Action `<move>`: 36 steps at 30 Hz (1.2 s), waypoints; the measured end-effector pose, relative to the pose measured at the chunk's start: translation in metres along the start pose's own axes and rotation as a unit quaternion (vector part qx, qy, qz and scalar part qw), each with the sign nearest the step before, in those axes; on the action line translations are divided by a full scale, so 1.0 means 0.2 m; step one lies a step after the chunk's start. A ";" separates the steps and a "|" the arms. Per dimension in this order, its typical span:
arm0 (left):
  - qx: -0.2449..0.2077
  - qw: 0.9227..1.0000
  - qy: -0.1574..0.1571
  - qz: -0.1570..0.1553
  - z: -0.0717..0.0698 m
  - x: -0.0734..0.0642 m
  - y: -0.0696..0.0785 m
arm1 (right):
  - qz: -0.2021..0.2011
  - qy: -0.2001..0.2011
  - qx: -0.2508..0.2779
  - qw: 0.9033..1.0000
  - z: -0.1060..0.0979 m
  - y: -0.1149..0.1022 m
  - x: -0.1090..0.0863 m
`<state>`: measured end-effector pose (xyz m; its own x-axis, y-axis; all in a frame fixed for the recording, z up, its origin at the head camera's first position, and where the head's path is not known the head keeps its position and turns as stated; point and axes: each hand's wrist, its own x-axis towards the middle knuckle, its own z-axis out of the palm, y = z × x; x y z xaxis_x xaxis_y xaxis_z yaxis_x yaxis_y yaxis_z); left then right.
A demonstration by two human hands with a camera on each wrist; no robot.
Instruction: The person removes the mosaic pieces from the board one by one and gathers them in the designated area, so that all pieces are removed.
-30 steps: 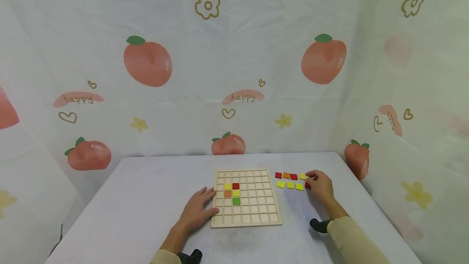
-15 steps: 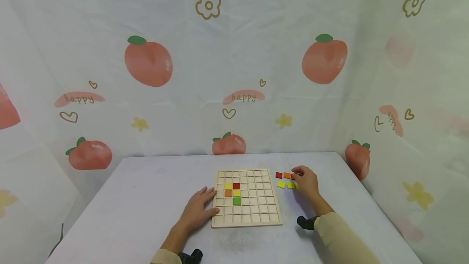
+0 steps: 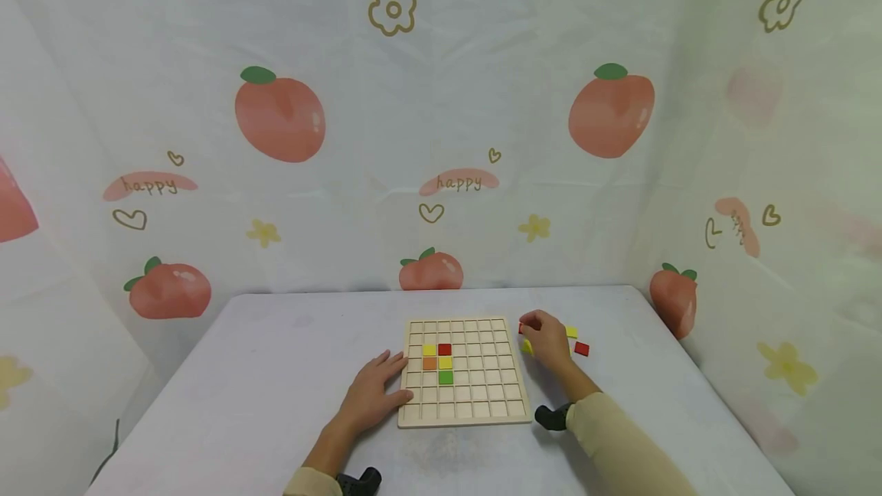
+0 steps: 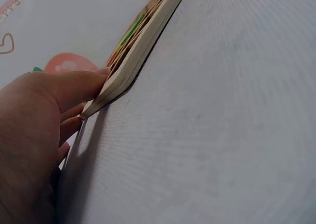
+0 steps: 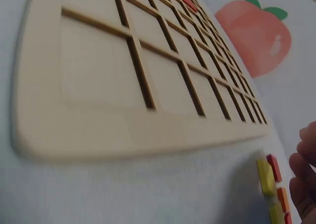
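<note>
A light wooden grid board (image 3: 480,386) lies on the table, with two yellow tiles, a red tile (image 3: 444,349), an orange tile (image 3: 430,363) and a green tile (image 3: 445,377) in its cells. My left hand (image 3: 372,393) rests at its left edge, thumb on the rim in the left wrist view. Over the loose tiles right of the board hovers my right hand (image 3: 549,341), fingers loosely bent near a red tile (image 5: 274,168). Nothing shows between those fingers, though the fingertips are partly cut off. Below them sit a yellow tile (image 5: 265,177) and an orange tile (image 5: 282,200).
Right of my right hand lie a yellow tile (image 3: 571,332) and a red tile (image 3: 582,349); the hand hides other tiles. The white-covered table (image 3: 276,358) ends at a fruit-printed curtain (image 3: 344,136) behind.
My right hand has swept left along the loose tiles, from the right end to the left end, uncovering the right-hand yellow and red ones. My left hand has stayed at the board's edge.
</note>
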<state>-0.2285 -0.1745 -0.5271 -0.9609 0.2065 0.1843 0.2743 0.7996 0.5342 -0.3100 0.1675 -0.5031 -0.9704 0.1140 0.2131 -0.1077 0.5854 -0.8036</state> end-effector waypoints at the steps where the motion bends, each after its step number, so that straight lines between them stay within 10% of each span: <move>1: 0.000 1.000 0.000 0.000 0.00 0.00 0.00 | -0.004 -0.001 0.003 1.000 0.01 -0.01 0.00; 36: 0.001 1.000 0.000 -0.006 0.00 0.00 0.01 | -0.145 -0.164 -0.026 0.975 0.34 -0.24 -0.05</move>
<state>-0.2279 -0.1734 -0.5269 -0.9641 0.1964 0.1787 0.2627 0.8037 0.5339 -0.3105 0.0837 -0.5040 -0.9189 -0.3202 0.2306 -0.3846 0.5959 -0.7050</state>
